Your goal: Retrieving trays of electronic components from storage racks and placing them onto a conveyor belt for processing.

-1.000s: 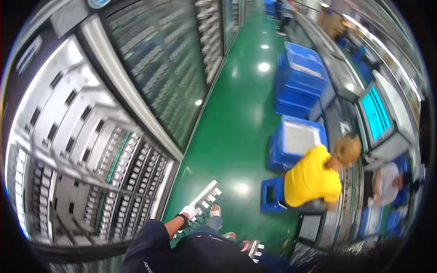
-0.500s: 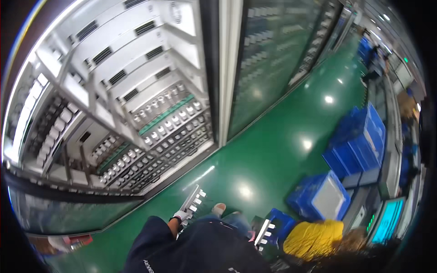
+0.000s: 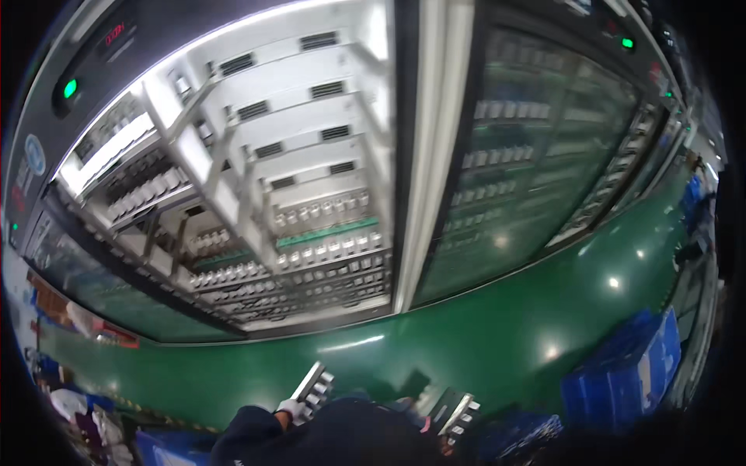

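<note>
My left hand, in a pale glove, is closed around a long metal rack bar with several whitish blocks along its right side. At my right side, a similar bar with blocks is carried low, and my right hand grips it near its lower end. Only a little of that hand shows. Both bars hang over the floor, apart from the tall cabinet in front of me. Inside its open bay, rows of silver cups line the lower shelves, and the upper levels show bare white walls with dark vents.
A glass-fronted cabinet bay stands to the right, with more rows of cups behind it. Blue crates are stacked at the right. Green floor runs along the cabinets. Another blue crate lies at the lower left.
My view has turned right and moved up to the cabinet's top. The open bay sits further right in view, and the person in yellow has left the picture. Both bars are still held.
</note>
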`<state>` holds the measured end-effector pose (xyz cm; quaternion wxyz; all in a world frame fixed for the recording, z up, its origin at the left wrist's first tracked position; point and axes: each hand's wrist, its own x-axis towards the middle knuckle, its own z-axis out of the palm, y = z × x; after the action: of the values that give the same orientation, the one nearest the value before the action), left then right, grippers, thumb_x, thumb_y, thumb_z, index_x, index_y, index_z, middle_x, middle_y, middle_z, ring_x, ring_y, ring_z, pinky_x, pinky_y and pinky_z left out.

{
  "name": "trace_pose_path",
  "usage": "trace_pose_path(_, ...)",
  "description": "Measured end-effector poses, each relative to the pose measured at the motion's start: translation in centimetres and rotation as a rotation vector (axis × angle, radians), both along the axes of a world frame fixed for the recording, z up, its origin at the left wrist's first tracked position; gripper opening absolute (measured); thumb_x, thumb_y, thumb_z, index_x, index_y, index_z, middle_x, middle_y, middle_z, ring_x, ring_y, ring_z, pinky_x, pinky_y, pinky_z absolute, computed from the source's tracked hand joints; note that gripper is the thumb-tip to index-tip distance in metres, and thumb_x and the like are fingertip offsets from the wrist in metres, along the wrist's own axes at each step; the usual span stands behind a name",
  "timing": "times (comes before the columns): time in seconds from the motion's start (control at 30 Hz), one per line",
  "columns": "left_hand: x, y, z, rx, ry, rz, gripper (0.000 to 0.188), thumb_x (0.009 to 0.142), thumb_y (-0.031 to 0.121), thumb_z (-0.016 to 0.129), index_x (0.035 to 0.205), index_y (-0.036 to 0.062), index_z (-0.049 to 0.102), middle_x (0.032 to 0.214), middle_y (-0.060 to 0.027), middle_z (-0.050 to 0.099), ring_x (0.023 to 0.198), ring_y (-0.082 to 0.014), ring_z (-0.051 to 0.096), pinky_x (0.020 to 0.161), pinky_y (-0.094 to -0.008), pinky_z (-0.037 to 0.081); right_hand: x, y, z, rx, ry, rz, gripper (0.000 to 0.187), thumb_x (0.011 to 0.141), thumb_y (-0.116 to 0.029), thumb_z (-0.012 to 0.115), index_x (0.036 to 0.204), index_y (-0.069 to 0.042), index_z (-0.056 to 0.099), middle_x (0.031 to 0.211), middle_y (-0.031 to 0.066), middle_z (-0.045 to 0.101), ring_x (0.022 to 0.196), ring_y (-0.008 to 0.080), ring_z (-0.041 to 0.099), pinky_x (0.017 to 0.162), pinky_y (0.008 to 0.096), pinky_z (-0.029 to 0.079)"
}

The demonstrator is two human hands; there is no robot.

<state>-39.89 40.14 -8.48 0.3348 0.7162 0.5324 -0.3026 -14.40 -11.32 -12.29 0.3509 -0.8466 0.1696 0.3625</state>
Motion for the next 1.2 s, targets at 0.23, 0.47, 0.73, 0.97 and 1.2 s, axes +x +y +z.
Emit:
trace_pose_path(0.23, 13.4, -4.9, -2.1, 0.054, -0.226, -0.085, 0.053, 0.093, 0.056, 0.062, 0.106, 0.0067, 0.077, 0.103, -0.0222, 0.076, 0.103, -0.0429, 0.073, 0.085, -0.0503, 0.058, 5.7, -5.9, -1.2, 0.02, -0.014, -0.314, 0.069, 0.094, -0.067, 0.06, 0.127, -0.008, 0.072, 0.118, 0.0225, 0.074, 0.116, 0.0387, 0.069, 0.096, 0.0474, 0.053)
trace_pose_path(0.47, 45.1, -9.6, -0.4, 0.007, -0.23, -0.566, 0.053, 0.092, 0.055, 0.064, 0.109, 0.0069, 0.077, 0.104, -0.0231, 0.076, 0.103, -0.0434, 0.072, 0.086, -0.0507, 0.058, 10.3, -10.3, -10.0, -0.058, -0.035, -0.639, 0.074, 0.091, -0.069, 0.062, 0.127, -0.005, 0.074, 0.125, 0.0244, 0.074, 0.125, 0.0388, 0.067, 0.105, 0.0461, 0.051)
trace_pose_path(0.73, 73.4, -20.2, 1.0, -0.096, -0.287, -0.868, 0.053, 0.091, 0.054, 0.066, 0.113, 0.0072, 0.076, 0.105, -0.0241, 0.075, 0.104, -0.044, 0.071, 0.086, -0.051, 0.057, 21.1, -19.2, -8.0, 0.0, -0.068, -0.662, 0.068, 0.104, -0.063, 0.045, 0.139, -0.007, 0.059, 0.142, 0.0221, 0.056, 0.132, 0.0378, 0.053, 0.11, 0.0473, 0.041)
trace_pose_path(0.97, 89.3, -29.1, -0.8, -0.133, -0.278, -1.028, 0.053, 0.09, 0.053, 0.068, 0.116, 0.0074, 0.075, 0.106, -0.025, 0.075, 0.104, -0.0446, 0.071, 0.087, -0.0514, 0.056, 34.7, -23.4, -1.4, -0.181, 0.073, -0.807, 0.043, 0.102, -0.048, 0.061, 0.091, -0.009, 0.077, 0.087, 0.0103, 0.076, 0.082, 0.0297, 0.074, 0.078, 0.0452, 0.06)
trace_pose_path(1.2, 107.6, -38.7, -0.6, 0.012, -0.282, -1.1, 0.054, 0.089, 0.051, 0.069, 0.119, 0.0077, 0.074, 0.107, -0.0259, 0.074, 0.104, -0.0451, 0.071, 0.088, -0.0517, 0.056, 45.8, -34.5, -11.7, -0.079, 0.198, -0.766, 0.082, 0.094, -0.072, 0.045, 0.127, -0.002, 0.072, 0.12, 0.0261, 0.073, 0.116, 0.0437, 0.069, 0.099, 0.0498, 0.054)
